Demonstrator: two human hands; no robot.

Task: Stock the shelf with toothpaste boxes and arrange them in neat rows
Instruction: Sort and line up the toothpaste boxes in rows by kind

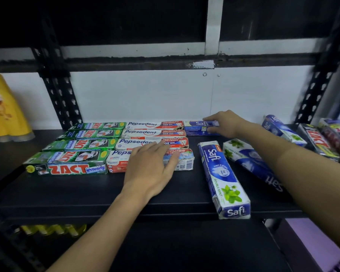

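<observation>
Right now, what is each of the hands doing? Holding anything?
Left hand: open, palm flat on the front Pepsodent box, gripping nothing.
Right hand: fingers closed around the Safi box at the back of the shelf.

A black shelf (86,195) carries toothpaste boxes lying flat. At the left, four green boxes (67,165) lie in a column from front to back. Just beside them are four red-and-white boxes (151,132) in the same order. One blue box (196,127) lies at the back, another (224,179) juts over the front edge, and more lie askew at the right (283,129).
</observation>
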